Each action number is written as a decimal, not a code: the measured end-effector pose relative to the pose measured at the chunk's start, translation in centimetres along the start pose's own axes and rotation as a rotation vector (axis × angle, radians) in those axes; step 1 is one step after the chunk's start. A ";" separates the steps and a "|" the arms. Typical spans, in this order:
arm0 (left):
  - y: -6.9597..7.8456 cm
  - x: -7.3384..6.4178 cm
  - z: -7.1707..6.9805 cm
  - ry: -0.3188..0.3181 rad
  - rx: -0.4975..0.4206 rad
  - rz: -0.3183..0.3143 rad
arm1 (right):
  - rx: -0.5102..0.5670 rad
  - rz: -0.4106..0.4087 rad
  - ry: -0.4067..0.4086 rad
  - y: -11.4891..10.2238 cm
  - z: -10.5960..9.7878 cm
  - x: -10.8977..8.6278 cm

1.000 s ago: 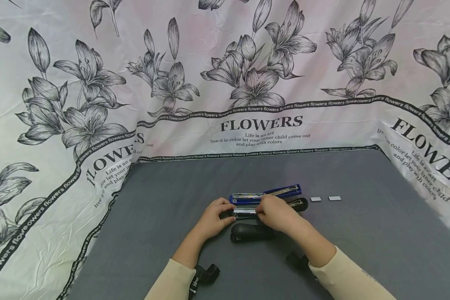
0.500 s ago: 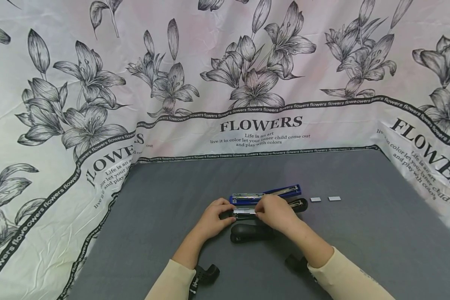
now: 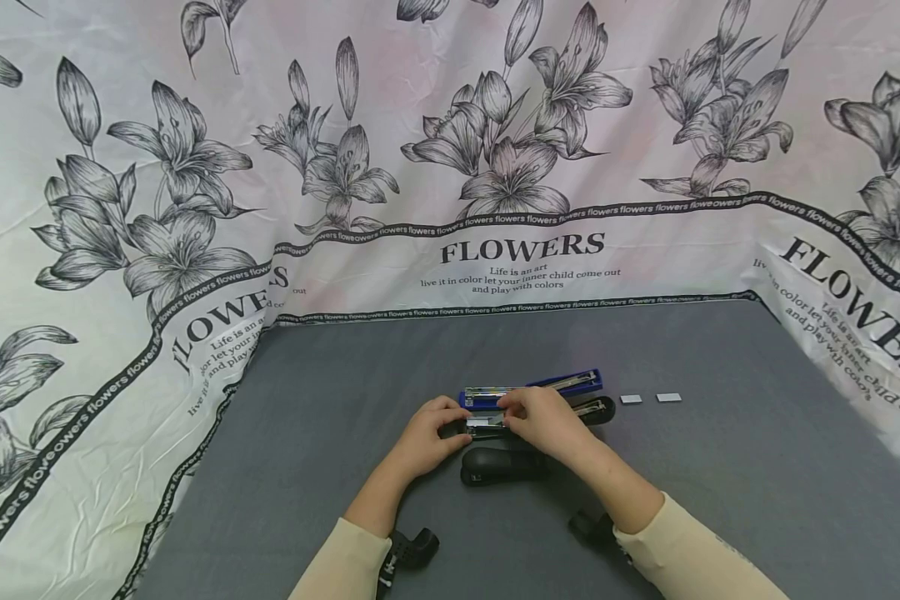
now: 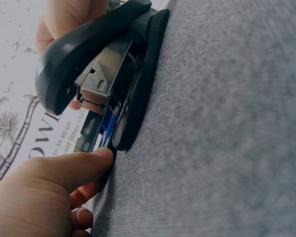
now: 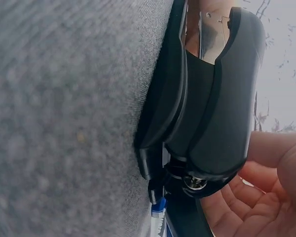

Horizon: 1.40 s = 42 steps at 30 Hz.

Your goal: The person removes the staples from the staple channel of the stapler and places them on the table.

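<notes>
Two hands at an unfolded black stapler (image 3: 486,423) lying lengthwise across the table

The stapler sits on the gray cloth (image 3: 345,375), in the middle of a group of three. Its long axis runs left to right before the person, with the right end slightly farther away than the left. It is laid out flat: the base, with its metal channel upward, points left, and the rounded cover end shows at the right. The stretch between is hidden under a hand.

The left hand (image 3: 427,433) pinches the left end, thumb on the near side and forefinger on the far side. The right hand (image 3: 546,421) reaches over the middle, thumb and forefinger bent towards each other just above the metal channel; whether they pinch anything between them cannot be told.

Just behind lies a blue stapler (image 3: 491,397), also unfolded, its left part nearly parallel to the black one and its right part angled away. Just in front lies a folded black stapler (image 3: 502,467), its long axis also left to right; the wrist views show its mouth at the left and its hinge at the right. Beyond the right end of the group lie two small pale strips (image 3: 668,397), side by side and apart. A flower-printed curtain (image 3: 525,175) hangs behind.
</notes>
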<state>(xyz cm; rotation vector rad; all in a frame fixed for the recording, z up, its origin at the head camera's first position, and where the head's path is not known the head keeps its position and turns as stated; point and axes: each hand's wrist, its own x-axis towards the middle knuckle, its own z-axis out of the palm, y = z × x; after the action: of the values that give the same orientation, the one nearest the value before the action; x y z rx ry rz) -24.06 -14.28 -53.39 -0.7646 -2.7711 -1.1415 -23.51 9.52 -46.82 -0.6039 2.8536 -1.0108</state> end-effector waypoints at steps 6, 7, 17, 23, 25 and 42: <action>0.0 0.1 -0.1 0.000 -0.005 -0.004 | -0.013 -0.040 -0.018 0.3 0.0 0.2; 0.0 0.1 -0.1 0.000 -0.008 -0.005 | -0.008 -0.038 -0.017 0.3 -0.1 0.3; 0.0 0.1 -0.1 -0.010 0.007 -0.021 | 0.056 -0.007 -0.041 0.5 -1.2 0.3; 0.0 0.0 -0.2 -0.014 0.004 -0.029 | 0.120 0.055 -0.061 0.4 -3.1 0.1; 0.0 -0.1 -0.2 -0.014 0.010 -0.028 | 0.133 0.069 -0.063 0.2 -3.9 0.0; 0.1 -0.1 -0.2 -0.022 0.020 -0.015 | 0.135 0.037 0.003 0.1 -8.8 -2.6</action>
<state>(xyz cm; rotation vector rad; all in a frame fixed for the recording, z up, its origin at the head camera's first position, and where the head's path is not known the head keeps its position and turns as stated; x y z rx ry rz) -23.92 -14.40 -53.25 -0.7604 -2.8059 -1.1129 -22.72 15.80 -40.16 -0.5360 2.7593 -1.1865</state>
